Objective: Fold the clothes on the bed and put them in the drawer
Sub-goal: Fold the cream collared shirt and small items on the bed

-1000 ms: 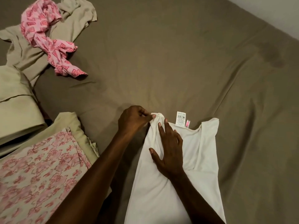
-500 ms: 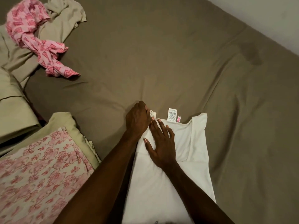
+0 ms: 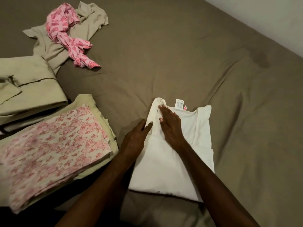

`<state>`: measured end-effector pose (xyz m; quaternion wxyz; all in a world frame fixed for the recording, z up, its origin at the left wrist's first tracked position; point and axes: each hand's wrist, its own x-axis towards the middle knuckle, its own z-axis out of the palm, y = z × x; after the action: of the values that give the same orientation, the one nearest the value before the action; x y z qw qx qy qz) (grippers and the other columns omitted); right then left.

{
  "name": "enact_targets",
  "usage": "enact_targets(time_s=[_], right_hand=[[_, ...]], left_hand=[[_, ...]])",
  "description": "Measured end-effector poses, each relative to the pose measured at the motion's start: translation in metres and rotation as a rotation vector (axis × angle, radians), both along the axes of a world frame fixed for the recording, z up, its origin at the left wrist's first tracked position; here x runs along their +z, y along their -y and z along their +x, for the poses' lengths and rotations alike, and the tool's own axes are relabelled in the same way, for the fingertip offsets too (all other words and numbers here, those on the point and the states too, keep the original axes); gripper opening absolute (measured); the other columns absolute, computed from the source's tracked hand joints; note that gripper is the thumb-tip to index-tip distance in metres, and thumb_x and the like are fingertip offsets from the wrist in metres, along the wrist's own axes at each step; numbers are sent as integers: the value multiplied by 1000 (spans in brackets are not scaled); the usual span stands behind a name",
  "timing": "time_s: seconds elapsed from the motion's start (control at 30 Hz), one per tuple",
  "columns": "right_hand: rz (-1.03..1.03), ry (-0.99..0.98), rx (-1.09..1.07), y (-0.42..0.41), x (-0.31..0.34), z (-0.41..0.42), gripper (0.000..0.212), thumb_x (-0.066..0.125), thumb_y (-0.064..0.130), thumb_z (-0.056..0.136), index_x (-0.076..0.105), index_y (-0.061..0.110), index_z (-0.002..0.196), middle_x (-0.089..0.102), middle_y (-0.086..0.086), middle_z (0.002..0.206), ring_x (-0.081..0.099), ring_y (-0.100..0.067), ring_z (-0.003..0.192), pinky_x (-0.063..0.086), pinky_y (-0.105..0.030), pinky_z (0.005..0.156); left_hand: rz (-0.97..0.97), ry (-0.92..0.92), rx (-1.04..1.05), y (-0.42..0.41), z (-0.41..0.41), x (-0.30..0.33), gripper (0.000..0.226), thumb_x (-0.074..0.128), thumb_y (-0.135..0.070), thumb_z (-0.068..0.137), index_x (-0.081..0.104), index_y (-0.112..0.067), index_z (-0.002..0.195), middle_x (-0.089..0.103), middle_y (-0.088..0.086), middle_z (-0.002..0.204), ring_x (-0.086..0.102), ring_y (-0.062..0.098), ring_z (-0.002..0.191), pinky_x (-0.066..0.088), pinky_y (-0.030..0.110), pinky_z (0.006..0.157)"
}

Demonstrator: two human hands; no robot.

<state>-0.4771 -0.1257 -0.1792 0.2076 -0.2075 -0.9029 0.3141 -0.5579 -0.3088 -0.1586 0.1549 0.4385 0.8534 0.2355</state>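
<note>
A white tank top lies flat on the brown bed sheet, its label end pointing away from me. My right hand rests palm down on the top's left shoulder strap, fingers spread. Just to the left, my left hand lies flat along the garment's left edge with fingers extended, gripping nothing. A folded pink floral garment sits on a folded pale green piece at the left. A crumpled pink patterned garment lies on an unfolded beige garment at the far left.
Folded pale green cloth is stacked at the left edge. A white wall borders the bed's far right side. A dark stain marks the sheet at the right. No drawer is in view.
My left hand has let go of the strap tip and slid down along the top's left edge. My right hand stays flat on the strap. The view has shifted so the top's lower fold shows.
</note>
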Motion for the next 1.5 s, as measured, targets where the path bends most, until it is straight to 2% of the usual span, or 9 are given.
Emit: enact_targets(time_s=[0.13, 0.37, 0.53, 0.73, 1.03, 1.2, 1.3, 1.4, 1.5], right_hand=[[-62, -127, -40, -2, 26, 70, 47, 45, -1, 100, 60, 10, 143, 55, -5, 152, 48, -20, 144, 39, -54, 116], [-180, -5, -388, 21, 2, 254, 69, 62, -13, 93, 64, 39, 138, 57, 13, 149, 52, -10, 139, 44, -49, 113], [-48, 140, -146, 16, 6, 275, 56, 62, 20, 96, 52, 39, 148, 26, 15, 168, 25, -12, 155, 25, -31, 123], [-106, 233, 52, -10, 28, 273, 51, 72, 39, 97, 55, 49, 143, 11, 16, 172, 3, -11, 159, 16, -45, 124], [146, 146, 143, 6, 21, 263, 65, 67, 54, 90, 54, 31, 149, 15, -13, 172, 16, -32, 158, 29, -51, 119], [176, 237, 126, 12, 11, 267, 58, 52, 65, 91, 54, 45, 146, 11, -9, 173, 12, -31, 159, 22, -45, 116], [95, 181, 103, 8, 23, 264, 54, 47, 69, 93, 65, 42, 136, 23, -5, 171, 12, -29, 159, 14, -42, 121], [-135, 46, 70, -2, 47, 250, 34, 63, 40, 93, 73, 29, 124, 57, 8, 150, 40, -20, 150, 24, -36, 121], [-532, -237, -270, -19, 82, 212, 36, 67, 1, 94, 81, 34, 90, 79, 17, 93, 74, -4, 93, 54, -18, 82]], left_hand=[[-60, -17, -77, 14, 10, 21, 57, 36, -26, 106, 24, -33, 162, 17, -1, 170, 30, 28, 151, 32, 43, 119], [9, -474, -419, 95, 41, -26, 85, 35, 8, 76, 32, -11, 159, 26, 24, 164, 26, 40, 151, 34, 53, 119], [86, -385, -452, 97, 21, -41, 78, 42, 7, 80, 40, -13, 156, 32, 14, 164, 23, 30, 154, 19, 37, 124], [204, -171, -383, 88, 25, -38, 63, 36, 8, 88, 56, -12, 144, 39, 8, 161, 23, 20, 155, 19, 28, 125], [230, -104, -413, 87, 12, -35, 75, 61, 7, 72, 58, -19, 142, 40, 3, 160, 24, 10, 153, 18, 16, 121], [170, -266, -499, 90, 11, -48, 96, 67, 21, 69, 44, -17, 154, 29, 11, 166, 16, 25, 156, 12, 28, 126], [286, -290, -515, 89, 14, -49, 69, 58, 7, 88, 48, -17, 152, 34, 10, 164, 21, 29, 155, 20, 42, 125], [515, -77, -389, 77, 22, -26, 42, 51, -33, 104, 62, -11, 138, 51, 4, 153, 38, 28, 149, 25, 46, 124], [696, 101, -8, 45, 36, 15, 34, 58, -39, 97, 69, -22, 124, 69, -5, 129, 63, 16, 123, 49, 40, 105]])
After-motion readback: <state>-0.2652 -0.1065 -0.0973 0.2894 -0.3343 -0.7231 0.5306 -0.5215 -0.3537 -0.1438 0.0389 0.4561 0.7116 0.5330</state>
